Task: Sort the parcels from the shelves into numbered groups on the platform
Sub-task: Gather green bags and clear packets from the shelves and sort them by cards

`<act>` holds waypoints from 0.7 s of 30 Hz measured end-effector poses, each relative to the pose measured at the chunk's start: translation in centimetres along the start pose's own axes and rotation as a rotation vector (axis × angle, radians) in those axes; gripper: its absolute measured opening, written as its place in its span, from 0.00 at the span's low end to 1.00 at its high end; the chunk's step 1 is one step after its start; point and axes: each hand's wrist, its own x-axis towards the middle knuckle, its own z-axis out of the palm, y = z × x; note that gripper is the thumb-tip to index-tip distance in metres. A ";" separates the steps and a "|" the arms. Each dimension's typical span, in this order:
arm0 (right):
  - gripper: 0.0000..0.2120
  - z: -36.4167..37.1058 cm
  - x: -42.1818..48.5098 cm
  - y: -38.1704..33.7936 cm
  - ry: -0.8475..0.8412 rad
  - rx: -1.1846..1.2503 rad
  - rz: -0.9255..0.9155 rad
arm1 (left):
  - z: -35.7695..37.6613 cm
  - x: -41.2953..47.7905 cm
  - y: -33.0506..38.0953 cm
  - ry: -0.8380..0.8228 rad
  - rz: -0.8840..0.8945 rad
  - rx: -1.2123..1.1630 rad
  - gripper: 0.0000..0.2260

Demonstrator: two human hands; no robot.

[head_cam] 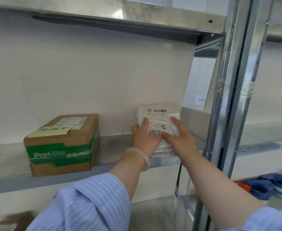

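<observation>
Steel shelf (113, 147): left hand (143, 139), right hand (178, 137) (fingers curled) around parcel (157, 120)

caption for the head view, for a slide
Left hand and right hand hold a white parcel on the shelf, right of a box.

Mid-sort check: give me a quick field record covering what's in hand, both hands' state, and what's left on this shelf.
location: metal shelf, right end
held item: white parcel, barcode label facing the camera, held upright
left hand: grips the parcel's left edge; bracelet on wrist
right hand: grips the parcel's right side
left on shelf: cardboard box with green tape, to the left, apart from the parcel
box marking: yellow note on top, writing unreadable
</observation>
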 end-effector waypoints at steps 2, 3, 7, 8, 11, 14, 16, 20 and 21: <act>0.30 0.2 -0.8 -1.1 0.016 0.034 -0.073 | -0.9 -1.0 1.2 0.052 0.058 -0.037 0.34; 0.30 0.3 -1.1 -1.7 0.024 0.046 -0.112 | -1.6 -1.5 1.8 0.076 0.085 -0.039 0.33; 0.28 1.8 -2.6 -4.0 0.016 0.101 -0.202 | -4.5 -3.6 3.0 0.145 0.142 0.005 0.34; 0.28 2.4 -3.1 -4.5 0.007 0.111 -0.229 | -5.3 -4.3 3.1 0.184 0.166 0.014 0.33; 0.24 4.5 -4.8 -5.9 -0.015 0.149 -0.322 | -8.1 -6.5 3.3 0.321 0.230 0.060 0.31; 0.22 7.2 -6.7 -7.7 -0.074 0.218 -0.385 | -11.8 -8.7 3.3 0.392 0.255 0.118 0.33; 0.21 9.4 -8.2 -8.8 -0.149 0.248 -0.413 | -14.7 -10.6 3.0 0.443 0.263 0.135 0.32; 0.22 15.0 -11.8 -11.0 -0.311 0.267 -0.437 | -21.1 -14.9 1.5 0.567 0.221 0.185 0.30; 0.22 16.6 -12.9 -11.6 -0.353 0.276 -0.436 | -22.9 -16.0 1.0 0.601 0.202 0.199 0.30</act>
